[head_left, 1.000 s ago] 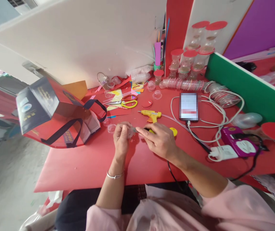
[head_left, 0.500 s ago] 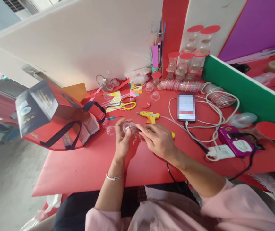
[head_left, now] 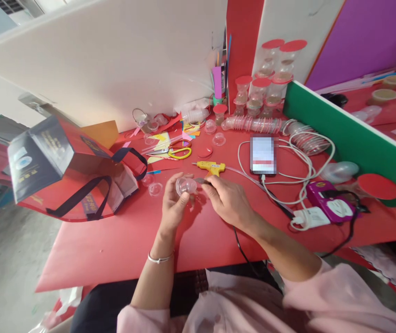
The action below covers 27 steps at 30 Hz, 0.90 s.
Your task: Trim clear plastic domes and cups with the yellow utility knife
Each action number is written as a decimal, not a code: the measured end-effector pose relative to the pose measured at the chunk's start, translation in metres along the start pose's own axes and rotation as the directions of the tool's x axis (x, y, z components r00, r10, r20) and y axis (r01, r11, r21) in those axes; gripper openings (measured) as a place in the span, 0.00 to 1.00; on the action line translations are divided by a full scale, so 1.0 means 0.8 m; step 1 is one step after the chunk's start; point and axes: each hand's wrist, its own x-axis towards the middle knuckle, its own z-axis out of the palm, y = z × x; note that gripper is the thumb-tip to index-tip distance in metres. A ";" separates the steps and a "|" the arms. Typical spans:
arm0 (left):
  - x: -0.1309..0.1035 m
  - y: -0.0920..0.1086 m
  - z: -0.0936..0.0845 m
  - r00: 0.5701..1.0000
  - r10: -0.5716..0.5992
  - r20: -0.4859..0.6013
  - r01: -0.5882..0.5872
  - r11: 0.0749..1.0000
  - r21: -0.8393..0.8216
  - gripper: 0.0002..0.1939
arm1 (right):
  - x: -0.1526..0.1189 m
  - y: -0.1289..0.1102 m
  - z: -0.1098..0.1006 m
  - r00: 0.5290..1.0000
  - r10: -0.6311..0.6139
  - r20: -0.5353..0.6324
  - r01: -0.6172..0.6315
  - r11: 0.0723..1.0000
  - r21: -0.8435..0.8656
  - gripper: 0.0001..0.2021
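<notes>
My left hand is closed around a clear plastic dome lid, thumb on its near side and fingers behind. Close to the lid's right side, my right hand pinches a small dark grey piece pointing at the lid; its kind is too small to make out. Just beyond the hands lies a yellow glue gun with a clear glue stick. Another clear dome lid rests left of my left hand. Yellow-handled scissors lie on paper scraps behind, beside a red disc.
A red and navy bag stands at left. Along the back are stacked clear lids and sand-filled hourglasses. To the right lie a phone, white cables, and a purple power adapter before a green divider.
The lid in my left hand has tipped, showing more of its side. My right fingers have curled in, and the grey piece shows more. The whole view has shifted slightly.
</notes>
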 end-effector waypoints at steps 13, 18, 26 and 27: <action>-0.001 -0.004 -0.005 0.996 -0.011 0.094 0.008 1.000 0.029 0.29 | 0.001 -0.005 -0.005 0.990 0.088 0.114 -0.099 0.991 0.091 0.24; -0.002 -0.003 -0.004 0.993 -0.020 0.113 0.016 0.999 0.030 0.30 | 0.000 -0.003 -0.003 0.994 0.073 0.076 -0.077 0.995 0.062 0.24; -0.003 0.000 -0.002 0.994 -0.067 0.082 0.064 0.997 0.039 0.31 | -0.001 -0.004 -0.002 0.996 0.063 0.057 -0.062 0.998 -0.017 0.25; -0.003 0.000 -0.003 0.994 -0.069 0.079 0.067 0.997 0.037 0.31 | -0.001 -0.004 -0.002 0.997 0.060 0.053 -0.059 0.998 -0.018 0.25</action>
